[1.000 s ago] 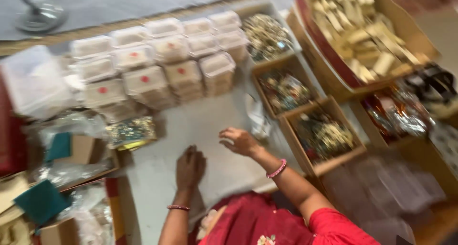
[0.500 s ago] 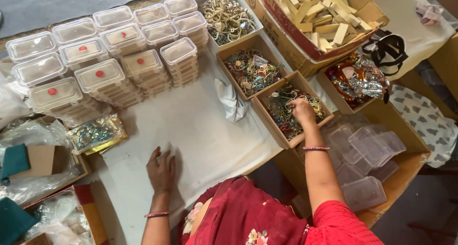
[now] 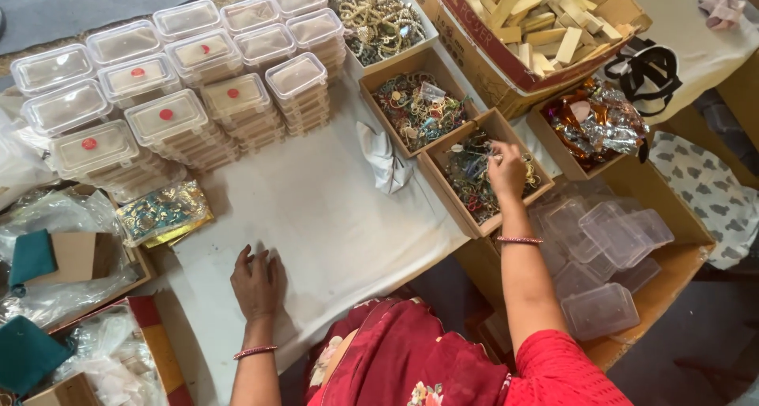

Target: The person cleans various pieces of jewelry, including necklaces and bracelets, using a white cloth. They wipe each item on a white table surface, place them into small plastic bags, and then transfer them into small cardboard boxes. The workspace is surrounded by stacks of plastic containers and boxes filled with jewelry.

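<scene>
Over the little brown box (image 3: 455, 204), the right hand (image 3: 506, 169) dips into shiny jewellery (image 3: 466, 177).
Its fingers are pinched together on a small piece; the left hand (image 3: 257, 283) lies flat, fingers spread, on the white cloth (image 3: 316, 208).

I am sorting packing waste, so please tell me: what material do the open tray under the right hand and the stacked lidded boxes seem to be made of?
The open tray under the right hand looks like brown cardboard: matte, with thin folded walls. The stacked lidded boxes look like clear plastic: see-through, glossy lids with moulded rims.
</scene>
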